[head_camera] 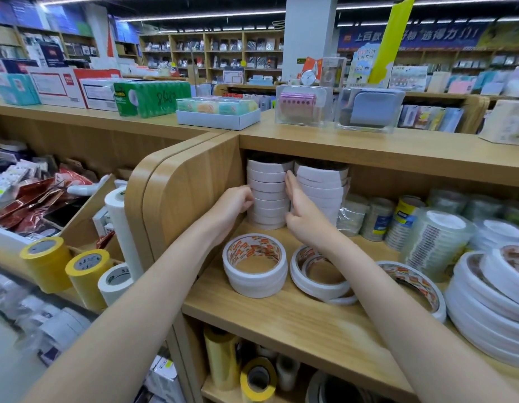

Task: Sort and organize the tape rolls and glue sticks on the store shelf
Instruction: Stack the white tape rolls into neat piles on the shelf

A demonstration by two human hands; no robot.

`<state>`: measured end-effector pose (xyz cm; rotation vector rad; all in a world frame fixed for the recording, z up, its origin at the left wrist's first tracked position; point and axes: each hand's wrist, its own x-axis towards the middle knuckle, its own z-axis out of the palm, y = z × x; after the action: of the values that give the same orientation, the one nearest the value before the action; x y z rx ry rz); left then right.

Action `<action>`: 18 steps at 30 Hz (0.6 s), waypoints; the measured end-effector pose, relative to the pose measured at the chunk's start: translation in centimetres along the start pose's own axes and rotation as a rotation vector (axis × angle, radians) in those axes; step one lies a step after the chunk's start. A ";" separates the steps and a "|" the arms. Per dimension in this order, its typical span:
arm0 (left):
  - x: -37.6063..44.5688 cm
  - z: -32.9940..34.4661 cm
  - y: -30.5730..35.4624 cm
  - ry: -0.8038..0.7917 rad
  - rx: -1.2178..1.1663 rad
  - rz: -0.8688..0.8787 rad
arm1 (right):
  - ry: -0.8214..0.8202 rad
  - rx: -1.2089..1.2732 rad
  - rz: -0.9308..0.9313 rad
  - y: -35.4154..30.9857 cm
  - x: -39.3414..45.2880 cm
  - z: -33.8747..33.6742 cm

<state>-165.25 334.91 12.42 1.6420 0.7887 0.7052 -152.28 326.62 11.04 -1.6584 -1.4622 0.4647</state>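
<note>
Store shelf (296,315) carries an upright tape stack (268,196) at its back-left corner. Left hand (238,202) curls against the stack's left side; right hand (299,210) presses flat, fingers straight, on its right.

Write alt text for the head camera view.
Both hands steady a tall stack of white tape rolls at the back of a wooden store shelf: left hand on its left side, right hand flat between it and a second stack.

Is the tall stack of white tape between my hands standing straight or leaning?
Roughly upright. The tape stack rises in an even column in the shelf corner, left hand and right hand flanking it.
</note>
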 end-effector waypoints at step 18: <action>-0.7 1.1 0.3 -0.062 -0.053 -0.092 | -0.097 0.036 0.138 0.4 -0.8 1.0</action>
<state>-164.70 333.69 12.44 1.5624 0.7894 0.6030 -152.99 326.20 9.93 -1.7363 -1.4058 0.6522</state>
